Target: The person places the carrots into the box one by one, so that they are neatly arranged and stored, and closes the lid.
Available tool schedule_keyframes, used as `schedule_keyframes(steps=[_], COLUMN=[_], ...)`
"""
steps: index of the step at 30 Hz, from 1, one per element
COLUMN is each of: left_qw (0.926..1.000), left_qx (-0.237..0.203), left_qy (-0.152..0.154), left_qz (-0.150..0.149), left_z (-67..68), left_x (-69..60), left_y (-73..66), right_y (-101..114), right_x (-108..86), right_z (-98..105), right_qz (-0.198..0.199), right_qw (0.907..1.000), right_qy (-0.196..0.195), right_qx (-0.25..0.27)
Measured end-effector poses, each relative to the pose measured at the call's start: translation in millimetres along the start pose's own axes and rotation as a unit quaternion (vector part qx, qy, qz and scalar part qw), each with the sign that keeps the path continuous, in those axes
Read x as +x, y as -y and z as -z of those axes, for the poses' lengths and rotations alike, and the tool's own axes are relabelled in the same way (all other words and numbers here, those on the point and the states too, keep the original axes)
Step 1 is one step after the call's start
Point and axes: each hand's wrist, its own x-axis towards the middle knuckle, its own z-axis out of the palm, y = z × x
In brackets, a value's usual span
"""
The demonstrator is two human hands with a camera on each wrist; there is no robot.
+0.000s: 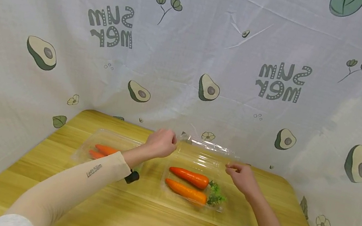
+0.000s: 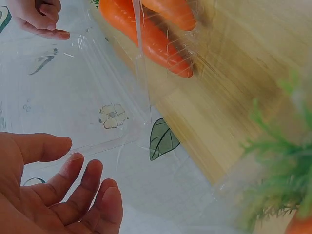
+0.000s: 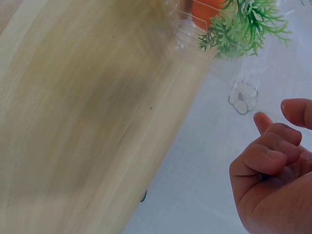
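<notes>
A clear plastic clamshell box point(image 1: 218, 209) lies on the table with two orange carrots point(image 1: 189, 177) in it, green leaf tops to the right. Its transparent lid point(image 1: 211, 146) stands raised at the back. My left hand point(image 1: 162, 143) holds the lid's left edge; in the left wrist view that edge passes between thumb and index finger point(image 2: 75, 165). At the lid's right side is my right hand point(image 1: 244, 178), pinching its edge between thumb and index finger, the other fingers point(image 3: 265, 156) curled. The lid is barely visible in the right wrist view.
A second clear box point(image 1: 82, 148) with carrots point(image 1: 106, 150) lies to the left, partly hidden behind my left forearm. The wooden table point(image 1: 133, 217) ends at the back against a white curtain point(image 1: 183, 61) printed with avocados. Both wrists wear small black cameras.
</notes>
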Motion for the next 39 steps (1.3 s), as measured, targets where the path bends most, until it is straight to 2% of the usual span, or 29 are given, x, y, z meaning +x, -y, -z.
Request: schedule_keyframes(steps=[5, 10, 16, 24, 39], left_qw=[0.9994, 0.9977, 0.9958, 0.9945, 0.9888], left_qx=[0.033, 0.056, 0.079, 0.087, 0.12], left_qy=[0.003, 0.008, 0.004, 0.012, 0.018], left_qz=[-0.012, -0.037, -0.047, -0.057, -0.088], left_z=[1.0, 3.4, 3.3, 0.5, -9.6], left_x=[-7.8, -15.6, -25.6, -34.7, -55.0], left_y=[-0.3, -1.0, -0.3, 2.1, 7.5], right_y=[0, 0, 0, -10, -15], right_x=[-5.9, -9.2, -16.2, -23.0, -35.5], right_z=[-1, 0, 1, -5, -14], right_qz=[-0.007, -0.017, -0.012, 0.017, 0.009], right_qw=[0.9999, 0.9996, 0.9999, 0.9998, 0.9994], right_qy=[-0.001, -0.001, 0.008, -0.003, 0.008], right_qx=[0.008, 0.023, -0.002, -0.008, 0.033])
